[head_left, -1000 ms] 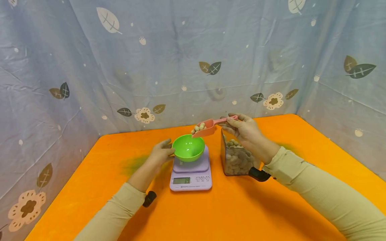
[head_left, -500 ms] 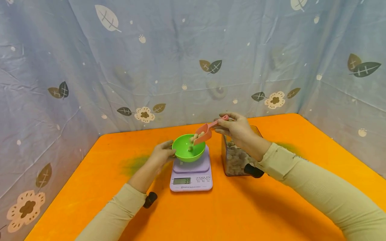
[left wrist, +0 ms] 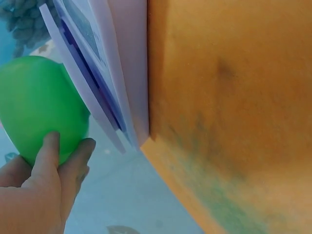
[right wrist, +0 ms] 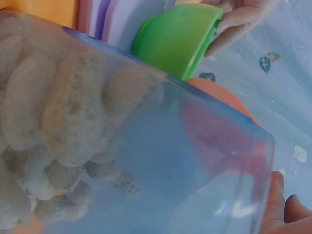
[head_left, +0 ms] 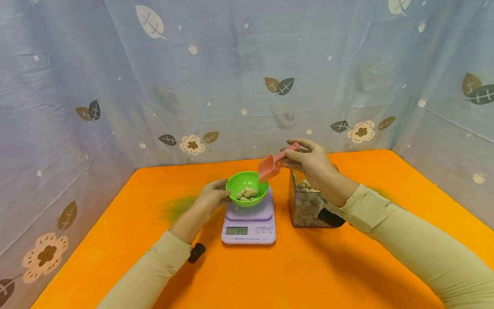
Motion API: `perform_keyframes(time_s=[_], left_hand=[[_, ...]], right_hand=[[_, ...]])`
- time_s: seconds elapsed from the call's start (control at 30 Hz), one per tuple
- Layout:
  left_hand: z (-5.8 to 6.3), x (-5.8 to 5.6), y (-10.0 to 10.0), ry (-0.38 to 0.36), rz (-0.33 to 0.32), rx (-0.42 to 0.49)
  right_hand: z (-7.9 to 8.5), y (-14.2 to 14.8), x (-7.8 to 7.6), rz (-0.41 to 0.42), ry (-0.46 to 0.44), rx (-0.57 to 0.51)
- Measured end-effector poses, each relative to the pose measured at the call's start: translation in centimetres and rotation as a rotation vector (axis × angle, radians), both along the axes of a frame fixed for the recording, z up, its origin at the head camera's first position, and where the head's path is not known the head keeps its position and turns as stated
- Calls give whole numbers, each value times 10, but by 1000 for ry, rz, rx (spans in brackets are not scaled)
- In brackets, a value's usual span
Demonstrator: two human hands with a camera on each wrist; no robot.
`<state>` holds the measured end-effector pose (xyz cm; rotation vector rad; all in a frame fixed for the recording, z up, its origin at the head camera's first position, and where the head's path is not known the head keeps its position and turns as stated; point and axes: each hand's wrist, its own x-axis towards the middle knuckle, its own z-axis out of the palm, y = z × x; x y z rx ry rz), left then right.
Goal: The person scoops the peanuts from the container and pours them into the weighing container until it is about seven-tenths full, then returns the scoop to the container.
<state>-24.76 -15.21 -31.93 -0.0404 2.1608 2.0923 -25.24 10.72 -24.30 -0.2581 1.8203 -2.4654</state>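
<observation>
A green bowl (head_left: pixel 241 181) sits on the plate of a lilac kitchen scale (head_left: pixel 248 235), with several unshelled peanuts (head_left: pixel 248 194) in its bottom. My left hand (head_left: pixel 210 198) holds the bowl's left side at the rim; its fingers lie against the outer wall in the left wrist view. From the right, my right hand (head_left: pixel 314 165) grips the handle of a pink scoop (head_left: pixel 269 168). The scoop tilts down over the bowl's right rim and no peanuts show in it. Digits on the scale's display (head_left: pixel 237 231) look like 999, slightly blurred.
A clear square container (head_left: pixel 299 214) of peanuts stands right of the scale, under my right forearm. In the right wrist view its wall (right wrist: pixel 195 161) covers part of the scoop. A patterned curtain (head_left: pixel 239 86) hangs behind the orange table (head_left: pixel 247 274).
Peanuts have slid from the scoop into the bowl, and the scoop has tipped and lifted slightly. The display went from about 39 to what looks like 999. The left hand stays on the bowl.
</observation>
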Motion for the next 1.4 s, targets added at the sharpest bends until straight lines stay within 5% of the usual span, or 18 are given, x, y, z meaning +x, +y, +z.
perform_keyframes(time_s=[0.6,0.97,1.4], left_hand=[[1,-2,9,13,-7,-8],[10,11,-2,54,31,-39],[41,28,-11,107,54,-69]], right_hand=[[9,62,7,78,-45,-408],[-1,117,10,91,-56,-585],[-11,155,10,1,-101,-562]])
